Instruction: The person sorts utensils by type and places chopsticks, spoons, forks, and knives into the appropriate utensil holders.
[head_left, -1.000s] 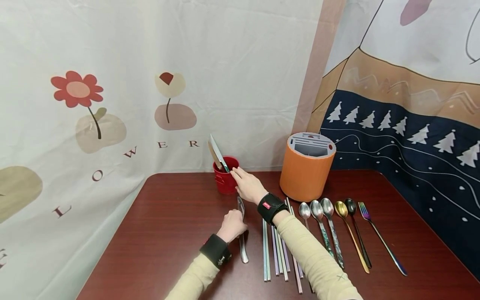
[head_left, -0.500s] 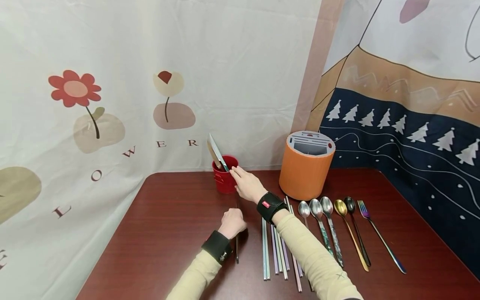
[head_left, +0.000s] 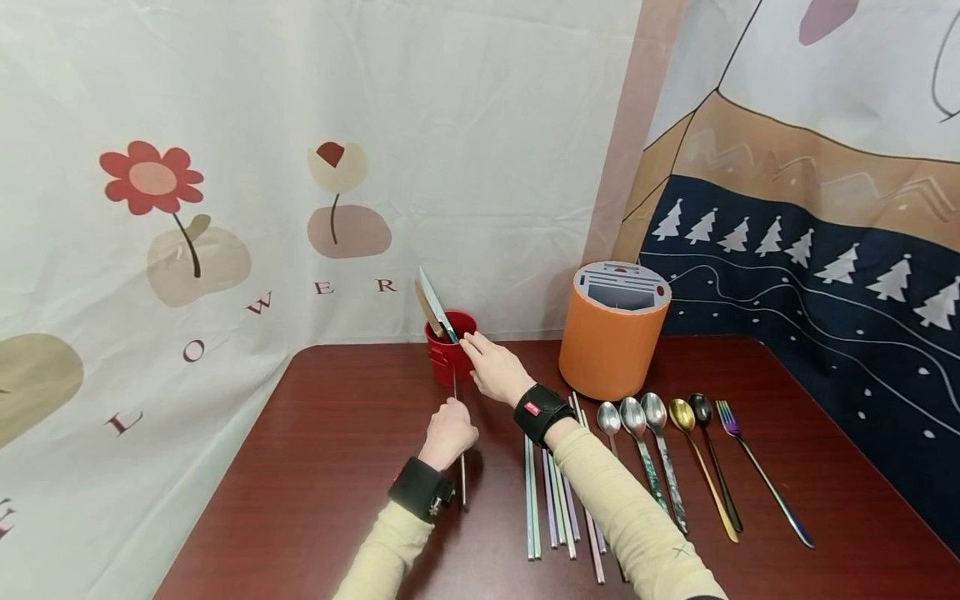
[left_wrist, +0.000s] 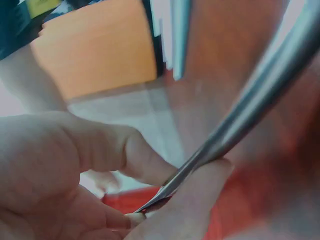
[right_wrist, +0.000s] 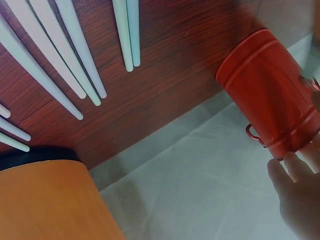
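Observation:
My left hand (head_left: 450, 433) pinches a silver table knife (head_left: 463, 485) between thumb and fingers, its length turned edge-on and pointing toward the red bucket (head_left: 442, 360). In the left wrist view the knife (left_wrist: 227, 132) slants through the grip, its shiny handle running to the upper right. My right hand (head_left: 497, 368) reaches to the bucket's rim with fingers extended; the right wrist view has its fingertips (right_wrist: 277, 172) at the rim. Inside the bucket lean a bright blade (head_left: 433, 298) and a brownish piece (head_left: 427, 310), their lower ends hidden.
Behind my right forearm stands an orange cylindrical holder (head_left: 611, 350) with a slotted grey top. Several chopsticks (head_left: 555, 500) lie beside that forearm, partly covered by it. To the right are several spoons (head_left: 654, 417) and an iridescent fork (head_left: 757, 467). A printed curtain (head_left: 487, 167) hangs behind the table.
My left hand has lifted the knife, turned it from flat to edge-on, and moved it left and toward the bucket. My right hand has stayed at the bucket's rim.

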